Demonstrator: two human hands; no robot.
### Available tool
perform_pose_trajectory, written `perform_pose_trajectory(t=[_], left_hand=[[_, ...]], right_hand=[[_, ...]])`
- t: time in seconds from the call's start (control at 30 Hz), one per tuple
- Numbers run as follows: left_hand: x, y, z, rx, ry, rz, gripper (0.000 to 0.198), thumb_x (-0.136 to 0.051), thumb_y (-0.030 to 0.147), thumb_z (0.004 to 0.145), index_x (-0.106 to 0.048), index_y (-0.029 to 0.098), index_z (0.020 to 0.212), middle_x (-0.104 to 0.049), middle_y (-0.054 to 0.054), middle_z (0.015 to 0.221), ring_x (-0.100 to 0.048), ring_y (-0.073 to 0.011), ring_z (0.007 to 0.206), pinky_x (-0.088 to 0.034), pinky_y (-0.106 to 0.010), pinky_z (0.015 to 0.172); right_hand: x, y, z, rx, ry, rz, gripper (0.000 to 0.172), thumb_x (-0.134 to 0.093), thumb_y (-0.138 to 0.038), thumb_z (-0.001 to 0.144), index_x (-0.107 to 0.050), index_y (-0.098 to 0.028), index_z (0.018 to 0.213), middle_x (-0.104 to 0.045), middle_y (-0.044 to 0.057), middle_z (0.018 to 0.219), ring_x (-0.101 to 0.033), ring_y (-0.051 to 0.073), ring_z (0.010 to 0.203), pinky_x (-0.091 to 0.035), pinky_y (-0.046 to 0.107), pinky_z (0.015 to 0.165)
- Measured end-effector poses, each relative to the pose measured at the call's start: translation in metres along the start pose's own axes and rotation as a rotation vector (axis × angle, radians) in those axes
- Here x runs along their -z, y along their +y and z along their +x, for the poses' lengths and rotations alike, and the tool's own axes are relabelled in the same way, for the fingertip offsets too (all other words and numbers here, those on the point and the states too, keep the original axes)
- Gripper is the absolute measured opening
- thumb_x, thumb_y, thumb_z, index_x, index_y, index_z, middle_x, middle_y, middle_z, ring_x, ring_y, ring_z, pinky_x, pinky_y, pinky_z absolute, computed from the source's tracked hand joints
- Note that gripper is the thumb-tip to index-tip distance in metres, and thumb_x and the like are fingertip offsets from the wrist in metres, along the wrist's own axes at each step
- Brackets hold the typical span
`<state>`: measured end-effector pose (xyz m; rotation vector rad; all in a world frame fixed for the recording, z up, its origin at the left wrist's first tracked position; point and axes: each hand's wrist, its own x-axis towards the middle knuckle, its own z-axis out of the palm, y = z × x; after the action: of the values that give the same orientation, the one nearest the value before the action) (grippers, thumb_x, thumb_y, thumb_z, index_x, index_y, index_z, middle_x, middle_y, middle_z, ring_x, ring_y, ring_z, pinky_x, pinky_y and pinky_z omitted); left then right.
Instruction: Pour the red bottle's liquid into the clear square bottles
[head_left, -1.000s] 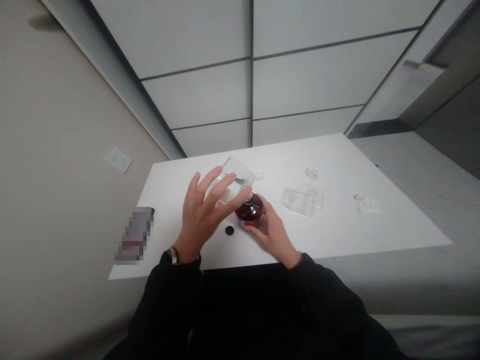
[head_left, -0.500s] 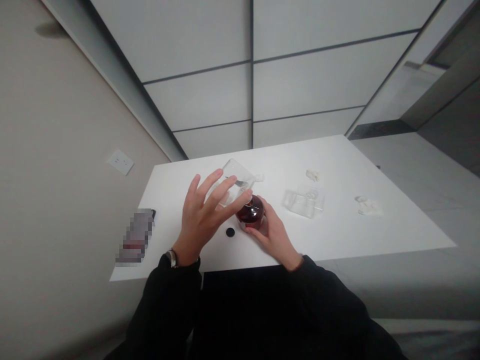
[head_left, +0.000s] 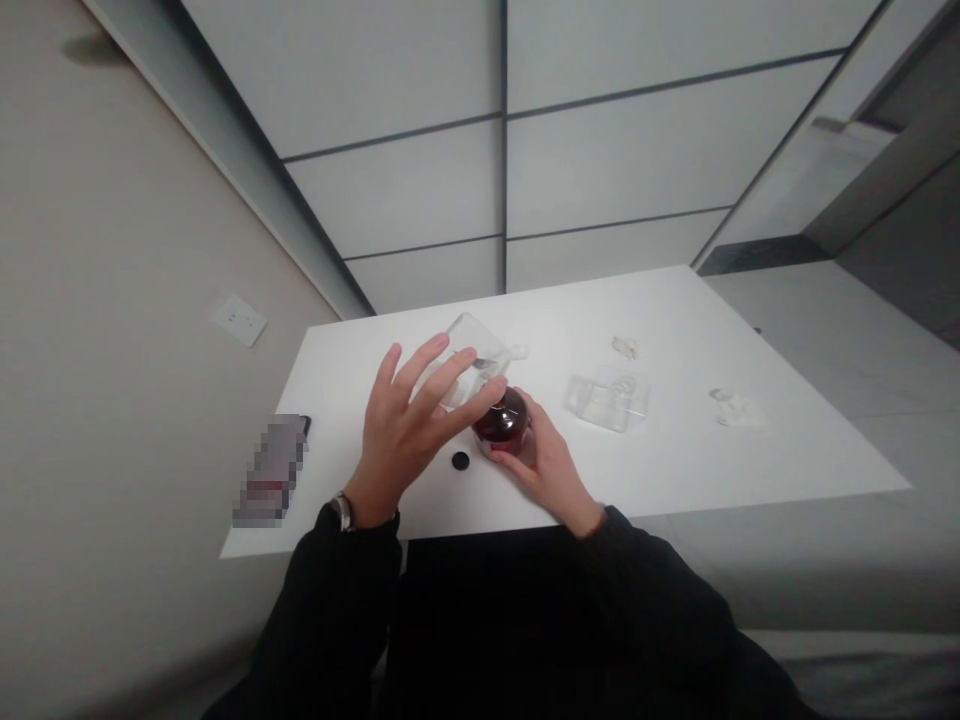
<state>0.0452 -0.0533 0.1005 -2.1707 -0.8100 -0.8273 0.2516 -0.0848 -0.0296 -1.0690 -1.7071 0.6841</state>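
A round dark-red glass bottle (head_left: pixel 504 422) stands upright on the white table (head_left: pixel 765 330). My right hand (head_left: pixel 551 460) is wrapped round its right side. My left hand (head_left: pixel 409 430) hovers at the left with its fingers spread; the index fingertip is at the bottle's neck, and I cannot tell whether it touches. The thumb and most of the neck are hidden. A small round black cap (head_left: pixel 460 461) lies on the table left of the bottle. Partly covered by my left hand is a clear plastic container (head_left: pixel 469 330) behind the bottle.
Right of the bottle lies a clear plastic tray (head_left: pixel 606 402). Two small pale crumpled pieces, one at the back (head_left: pixel 625 347) and one farther right (head_left: pixel 739 409), also lie there. A phone-like object (head_left: pixel 271 470), blurred out, rests at the table's left edge, near the wall.
Hardly anything differs. Both hands keep their places at the bottle, and the whole view has shifted very slightly.
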Motion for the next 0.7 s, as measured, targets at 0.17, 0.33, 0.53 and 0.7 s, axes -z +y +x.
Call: perform_pose_trajectory(t=[0.17,0.33,0.53,0.7], left_hand=[[-0.0009,0.0003,-0.0016,-0.012,-0.012,0.010,0.068,-0.071,-0.004,0.087,-0.064,0.039,0.139,-0.071,0.000,0.140,-0.057,-0.0220,0.147,-0.038,-0.046,0.131],[-0.0011,-0.0004,-0.0031,-0.025,-0.021,0.025,0.072,-0.072,-0.005,0.085,-0.064,0.041,0.140,-0.071,0.001,0.141,-0.058,-0.0218,0.145,-0.039,-0.047,0.131],[0.0001,-0.0016,0.0006,-0.049,0.000,-0.013,0.052,-0.073,0.005,0.093,-0.067,0.037,0.135,-0.071,0.000,0.139,-0.053,-0.0204,0.149,-0.033,-0.045,0.134],[0.0014,-0.0025,0.0025,-0.066,-0.016,-0.035,0.049,-0.073,0.009,0.095,-0.067,0.038,0.135,-0.069,0.000,0.142,-0.053,-0.0211,0.149,-0.033,-0.046,0.133]], right_hand=[[0.0003,-0.0006,-0.0003,-0.004,0.003,-0.002,0.083,-0.073,-0.052,0.098,-0.032,-0.027,0.166,-0.050,0.018,0.163,-0.049,0.037,0.152,-0.042,0.063,0.126],[0.0000,-0.0001,-0.0008,-0.004,0.008,0.004,0.084,-0.073,-0.052,0.098,-0.032,-0.027,0.166,-0.050,0.018,0.163,-0.049,0.036,0.153,-0.042,0.062,0.126],[0.0003,-0.0004,-0.0007,-0.014,0.002,0.005,0.085,-0.074,-0.050,0.098,-0.031,-0.026,0.167,-0.050,0.017,0.164,-0.048,0.036,0.153,-0.042,0.061,0.127],[0.0006,-0.0009,-0.0001,-0.007,0.000,0.008,0.083,-0.072,-0.051,0.098,-0.031,-0.026,0.166,-0.050,0.017,0.164,-0.049,0.036,0.153,-0.043,0.061,0.126]])
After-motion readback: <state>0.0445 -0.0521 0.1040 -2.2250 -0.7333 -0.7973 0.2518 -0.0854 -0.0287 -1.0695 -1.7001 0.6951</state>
